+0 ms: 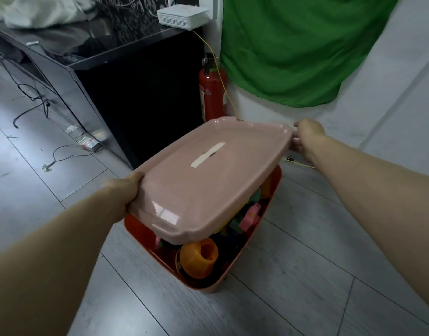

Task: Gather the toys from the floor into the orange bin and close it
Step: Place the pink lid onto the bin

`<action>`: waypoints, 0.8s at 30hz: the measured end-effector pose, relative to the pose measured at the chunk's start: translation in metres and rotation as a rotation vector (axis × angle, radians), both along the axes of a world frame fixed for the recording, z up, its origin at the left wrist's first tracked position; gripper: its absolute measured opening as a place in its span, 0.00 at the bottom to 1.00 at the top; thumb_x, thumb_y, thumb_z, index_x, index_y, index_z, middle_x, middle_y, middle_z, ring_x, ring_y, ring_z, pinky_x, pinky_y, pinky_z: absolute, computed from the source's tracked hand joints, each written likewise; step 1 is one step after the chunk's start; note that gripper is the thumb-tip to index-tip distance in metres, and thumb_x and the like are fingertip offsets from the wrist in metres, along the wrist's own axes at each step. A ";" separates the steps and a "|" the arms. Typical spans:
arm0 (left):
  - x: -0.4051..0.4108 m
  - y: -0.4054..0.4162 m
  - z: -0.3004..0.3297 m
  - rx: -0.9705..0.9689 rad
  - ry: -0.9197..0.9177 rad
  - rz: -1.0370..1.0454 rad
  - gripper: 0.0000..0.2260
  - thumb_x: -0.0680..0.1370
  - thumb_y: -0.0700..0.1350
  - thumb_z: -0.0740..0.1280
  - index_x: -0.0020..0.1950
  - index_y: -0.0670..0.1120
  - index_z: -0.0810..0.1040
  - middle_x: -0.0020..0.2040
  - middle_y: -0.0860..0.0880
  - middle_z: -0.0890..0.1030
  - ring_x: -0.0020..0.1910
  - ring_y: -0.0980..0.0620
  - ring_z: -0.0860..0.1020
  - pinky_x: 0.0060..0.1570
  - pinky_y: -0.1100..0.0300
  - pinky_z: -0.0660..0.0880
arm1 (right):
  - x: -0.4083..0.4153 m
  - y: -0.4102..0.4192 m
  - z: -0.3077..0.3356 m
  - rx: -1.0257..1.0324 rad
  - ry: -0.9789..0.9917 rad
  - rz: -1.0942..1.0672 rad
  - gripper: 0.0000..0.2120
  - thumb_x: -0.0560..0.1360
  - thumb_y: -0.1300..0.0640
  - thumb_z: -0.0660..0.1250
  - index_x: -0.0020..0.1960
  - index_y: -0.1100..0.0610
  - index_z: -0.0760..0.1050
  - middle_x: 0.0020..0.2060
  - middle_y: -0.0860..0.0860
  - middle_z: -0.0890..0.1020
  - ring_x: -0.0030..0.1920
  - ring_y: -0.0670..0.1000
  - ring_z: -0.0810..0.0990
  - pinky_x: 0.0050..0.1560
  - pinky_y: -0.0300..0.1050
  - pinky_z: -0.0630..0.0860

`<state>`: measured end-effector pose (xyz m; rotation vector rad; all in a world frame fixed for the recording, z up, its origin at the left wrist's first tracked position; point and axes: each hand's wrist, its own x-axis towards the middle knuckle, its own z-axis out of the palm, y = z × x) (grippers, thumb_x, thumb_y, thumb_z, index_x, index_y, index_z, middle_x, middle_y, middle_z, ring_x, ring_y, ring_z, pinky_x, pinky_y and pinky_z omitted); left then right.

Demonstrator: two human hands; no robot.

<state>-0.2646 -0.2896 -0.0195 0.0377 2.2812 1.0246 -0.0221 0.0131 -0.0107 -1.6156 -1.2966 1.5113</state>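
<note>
Two hands hold a pink lid [208, 175] at mid-frame, tilted over the orange bin [232, 263] on the floor [329, 275]. Left hand [124, 190] grips its near-left edge, right hand [305, 137] its far-right edge. Toys [198, 258] fill the bin, showing at lower centre.

Two bare forearms reach forward and down. The left hand [126, 191] curls its fingers around the near left edge of a held lid [208, 175]; the right hand [306, 138] grips its far right end, wrist slightly bent.
</note>
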 end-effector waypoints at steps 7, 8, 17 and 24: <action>0.015 -0.021 -0.027 -0.258 0.330 -0.053 0.27 0.79 0.62 0.58 0.57 0.37 0.74 0.45 0.39 0.78 0.42 0.39 0.76 0.34 0.55 0.71 | -0.020 -0.032 -0.024 0.441 -0.628 0.712 0.16 0.80 0.47 0.54 0.57 0.50 0.78 0.62 0.53 0.78 0.58 0.56 0.76 0.52 0.43 0.69; 0.017 -0.024 -0.030 -0.286 0.376 -0.050 0.27 0.80 0.62 0.56 0.59 0.38 0.73 0.49 0.38 0.78 0.46 0.38 0.77 0.39 0.53 0.72 | -0.020 -0.034 -0.028 0.472 -0.667 0.747 0.18 0.81 0.47 0.53 0.63 0.50 0.77 0.66 0.53 0.76 0.64 0.57 0.74 0.57 0.44 0.68; 0.027 -0.032 -0.045 -0.331 0.480 -0.068 0.20 0.78 0.62 0.53 0.53 0.46 0.69 0.50 0.41 0.75 0.46 0.41 0.72 0.44 0.51 0.69 | -0.026 -0.051 -0.054 0.606 -0.834 0.757 0.24 0.82 0.43 0.49 0.74 0.53 0.63 0.69 0.61 0.69 0.67 0.63 0.71 0.61 0.52 0.69; 0.031 -0.030 -0.057 -0.344 0.475 -0.025 0.22 0.77 0.64 0.52 0.52 0.47 0.71 0.48 0.44 0.76 0.45 0.42 0.73 0.46 0.49 0.71 | -0.026 -0.052 -0.068 0.701 -0.893 0.707 0.24 0.81 0.40 0.47 0.72 0.48 0.63 0.69 0.58 0.70 0.66 0.62 0.72 0.60 0.56 0.70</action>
